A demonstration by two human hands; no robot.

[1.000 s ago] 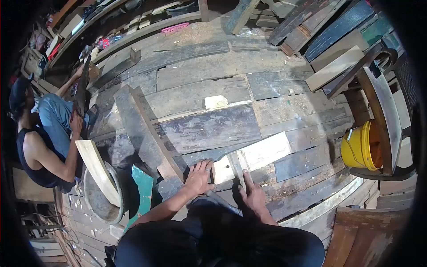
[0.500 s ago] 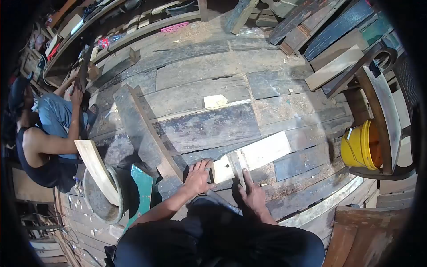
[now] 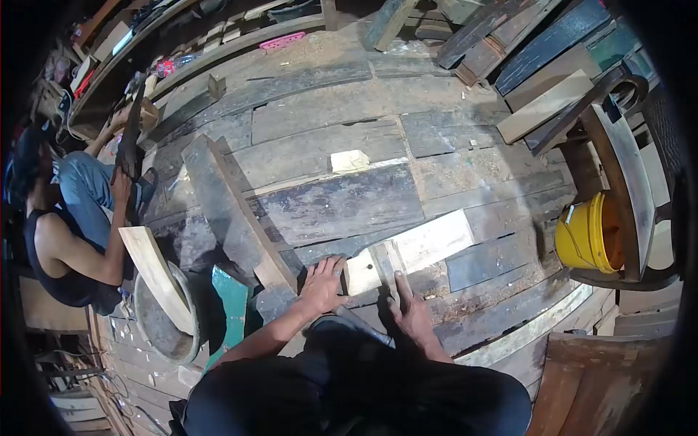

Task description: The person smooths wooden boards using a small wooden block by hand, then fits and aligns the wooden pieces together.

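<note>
A pale wooden board (image 3: 436, 241) lies slantwise on the plank floor in front of my knees, with a small dark round mark or hole near its left end. My left hand (image 3: 321, 292) rests at that left end, fingers spread, the thumb side against the board's edge. Across the board lies a flat, narrow strip (image 3: 387, 263), greyish with a lighter edge; its exact kind is not clear. My right hand (image 3: 416, 320) grips the strip's near end, with the index finger stretched along it. The palm side of this hand is hidden.
A thick beam (image 3: 229, 207) lies left of the board. Beyond it are a grey tub (image 3: 145, 327) holding a wood piece and a green-painted piece (image 3: 231, 309). A co-worker (image 3: 69, 240) sits at the left. A yellow bucket (image 3: 578, 234) stands at the right beside a chair frame.
My view has shifted slightly. Both my hands stay at the board in nearly the same places. The co-worker's hand and the long dark piece it holds have shifted.
</note>
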